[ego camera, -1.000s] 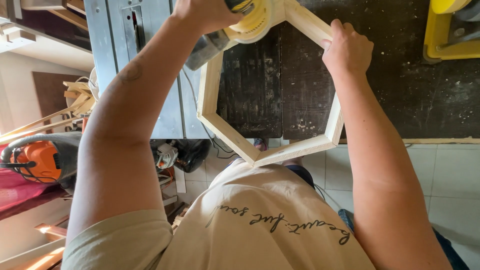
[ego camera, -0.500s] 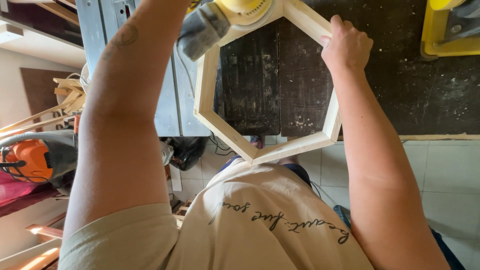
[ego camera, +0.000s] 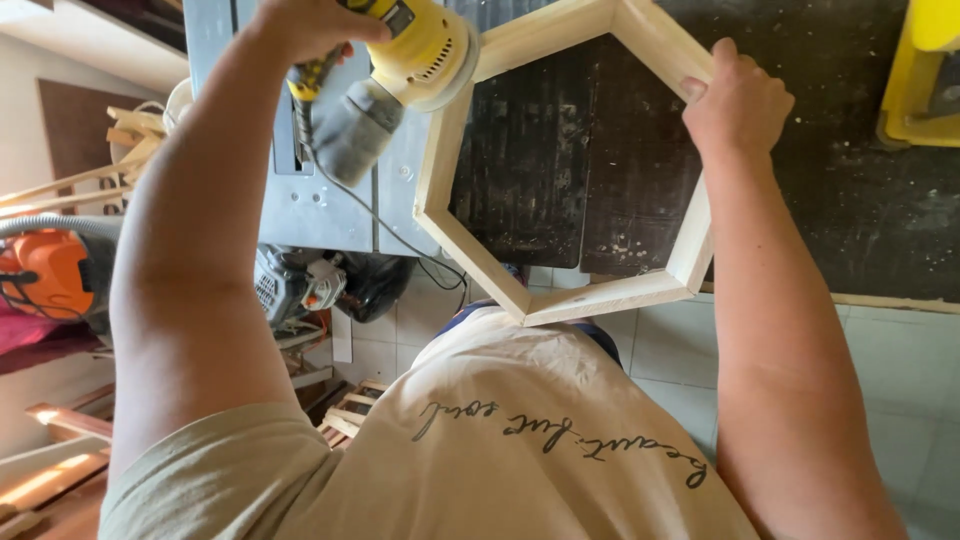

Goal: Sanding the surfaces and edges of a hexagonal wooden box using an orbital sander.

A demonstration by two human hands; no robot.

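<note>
Upper centre of the frame: left hand [ego camera: 310,25] wraps the yellow sander [ego camera: 415,45]; right hand [ego camera: 735,100] clamps the hexagonal wooden frame [ego camera: 600,297], probably light, rigid, weakest at its joints.

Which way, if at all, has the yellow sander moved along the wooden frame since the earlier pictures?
Yes. The yellow sander has shifted left along the hexagonal wooden frame, from its top edge toward the upper-left corner, nearer the grey saw table.

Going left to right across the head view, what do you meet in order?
Orange power tool → left hand → yellow sander → hexagonal wooden frame → right hand → yellow tool at the right edge.
</note>
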